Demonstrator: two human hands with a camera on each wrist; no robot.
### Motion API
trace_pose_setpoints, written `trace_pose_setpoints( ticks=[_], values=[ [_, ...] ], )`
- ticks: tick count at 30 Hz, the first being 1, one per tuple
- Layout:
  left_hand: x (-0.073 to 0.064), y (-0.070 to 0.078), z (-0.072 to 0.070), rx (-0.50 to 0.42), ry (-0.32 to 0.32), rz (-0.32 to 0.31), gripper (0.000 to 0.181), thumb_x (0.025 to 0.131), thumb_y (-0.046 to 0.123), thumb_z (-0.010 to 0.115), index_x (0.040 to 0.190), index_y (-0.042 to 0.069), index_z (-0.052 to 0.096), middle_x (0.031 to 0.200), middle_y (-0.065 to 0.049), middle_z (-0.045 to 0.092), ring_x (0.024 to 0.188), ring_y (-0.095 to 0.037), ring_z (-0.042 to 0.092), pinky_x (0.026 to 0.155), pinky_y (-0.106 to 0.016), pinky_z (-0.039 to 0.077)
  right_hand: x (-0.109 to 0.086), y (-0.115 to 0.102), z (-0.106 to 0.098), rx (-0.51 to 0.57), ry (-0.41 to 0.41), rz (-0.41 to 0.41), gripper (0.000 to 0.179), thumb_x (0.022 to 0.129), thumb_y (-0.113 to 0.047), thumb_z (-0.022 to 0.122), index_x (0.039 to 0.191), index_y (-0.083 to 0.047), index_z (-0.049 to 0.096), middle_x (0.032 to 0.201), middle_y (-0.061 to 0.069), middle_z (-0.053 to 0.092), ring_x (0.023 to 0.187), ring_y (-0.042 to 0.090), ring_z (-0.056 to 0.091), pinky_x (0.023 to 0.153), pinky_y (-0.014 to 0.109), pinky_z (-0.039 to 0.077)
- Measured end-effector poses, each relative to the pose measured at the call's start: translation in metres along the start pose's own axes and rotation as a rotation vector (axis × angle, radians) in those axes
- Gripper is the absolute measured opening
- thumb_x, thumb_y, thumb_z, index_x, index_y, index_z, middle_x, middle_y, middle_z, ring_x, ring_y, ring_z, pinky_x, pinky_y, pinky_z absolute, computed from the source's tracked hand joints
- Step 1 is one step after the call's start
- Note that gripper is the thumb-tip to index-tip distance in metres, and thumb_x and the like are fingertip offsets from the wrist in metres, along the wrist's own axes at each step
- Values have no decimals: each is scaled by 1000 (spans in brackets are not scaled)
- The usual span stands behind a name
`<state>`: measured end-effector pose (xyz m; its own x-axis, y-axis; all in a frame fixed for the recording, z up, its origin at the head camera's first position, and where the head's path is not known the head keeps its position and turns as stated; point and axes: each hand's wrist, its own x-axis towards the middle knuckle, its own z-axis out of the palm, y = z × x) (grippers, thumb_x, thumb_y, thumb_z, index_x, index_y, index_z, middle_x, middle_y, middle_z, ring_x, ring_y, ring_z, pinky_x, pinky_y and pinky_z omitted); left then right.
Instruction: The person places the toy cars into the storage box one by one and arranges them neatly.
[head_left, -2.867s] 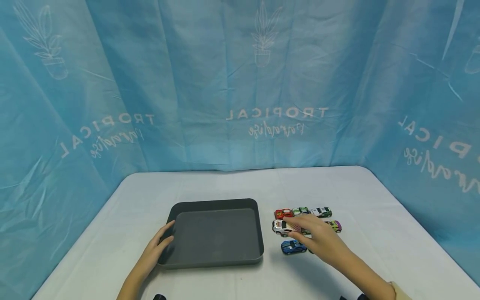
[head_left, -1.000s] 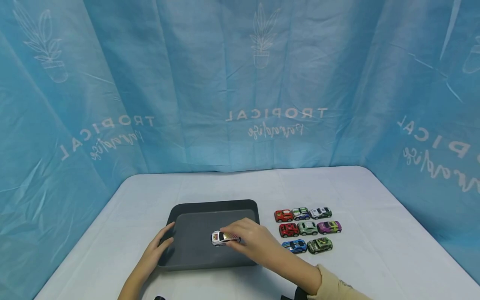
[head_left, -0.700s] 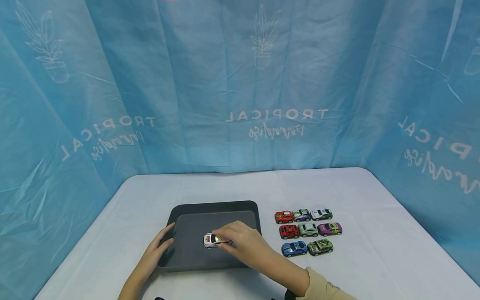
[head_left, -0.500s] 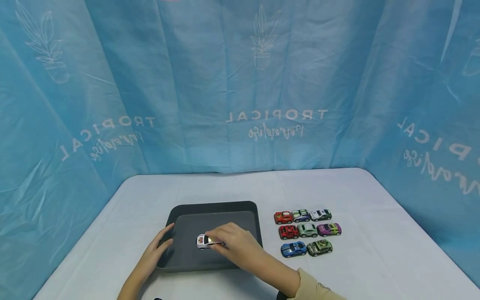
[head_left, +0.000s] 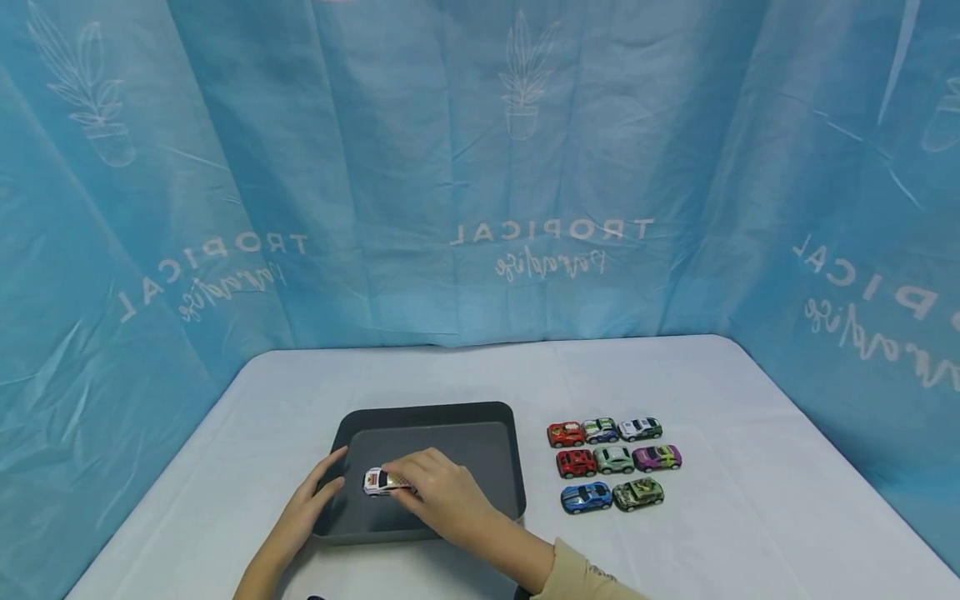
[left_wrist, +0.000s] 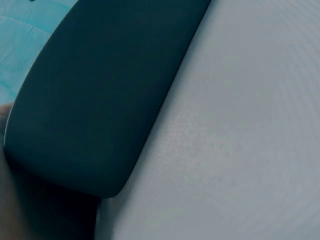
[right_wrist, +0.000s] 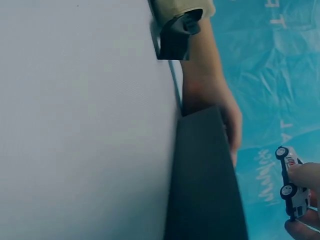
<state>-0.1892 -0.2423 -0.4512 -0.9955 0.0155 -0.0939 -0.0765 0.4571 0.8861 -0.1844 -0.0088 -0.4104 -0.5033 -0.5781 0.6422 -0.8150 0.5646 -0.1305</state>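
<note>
My right hand [head_left: 442, 492] pinches a white toy car [head_left: 377, 482] with a checkered rear, over the left part of the dark grey tray [head_left: 480, 467]. The right wrist view shows the toy car [right_wrist: 292, 187] side on, its wheels clear of the tray, between thumb and fingers [right_wrist: 306, 175]. My left hand [head_left: 300, 504] rests at the tray's left rim, index finger and thumb stretched out and overlapping the edge. In the left wrist view the tray's outer wall [left_wrist: 100, 100] fills much of the picture, with only a blurred bit of the hand at the left.
Right of the tray, several toy cars stand in three rows on the white table [head_left: 720, 517], among them a red car [head_left: 576, 463], a purple car [head_left: 657, 457], a blue car [head_left: 587, 497] and a camouflage car [head_left: 638, 494]. A blue curtain [head_left: 480, 167] surrounds the table.
My right hand has picked the white toy car from among the others and carried it left over the tray, still drifting left. My left hand has stayed at the rim.
</note>
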Motion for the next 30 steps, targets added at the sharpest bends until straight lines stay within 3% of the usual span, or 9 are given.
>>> trace_pose_setpoints(
  ticks=[11, 24, 30],
  values=[
    [-1, 2, 2, 13, 17, 2, 56, 94, 38, 42, 142, 13, 27, 151, -19, 14, 138, -44, 6, 105, -67, 9, 3, -7, 20, -25, -68, 7, 27, 84, -29, 65, 109, -20, 62, 102, -10, 65, 90, 3, 59, 66, 6, 48],
    [-2, 1, 0, -33, -2, 41, 54, 96, 37, 39, 142, 12, 26, 151, -20, 14, 138, -44, 6, 106, -66, 9, 15, -13, 37, 25, -386, 232, 26, 83, -31, 66, 108, -25, 64, 107, -12, 64, 89, 1, 57, 61, 15, 48],
    [-1, 0, 0, -42, -10, 40, 54, 96, 37, 38, 142, 13, 26, 151, -20, 12, 138, -44, 5, 105, -67, 9, 17, -12, 42, 32, -461, 242, 26, 81, -30, 67, 106, -27, 64, 104, -14, 64, 86, 0, 57, 61, 15, 47]
  ],
)
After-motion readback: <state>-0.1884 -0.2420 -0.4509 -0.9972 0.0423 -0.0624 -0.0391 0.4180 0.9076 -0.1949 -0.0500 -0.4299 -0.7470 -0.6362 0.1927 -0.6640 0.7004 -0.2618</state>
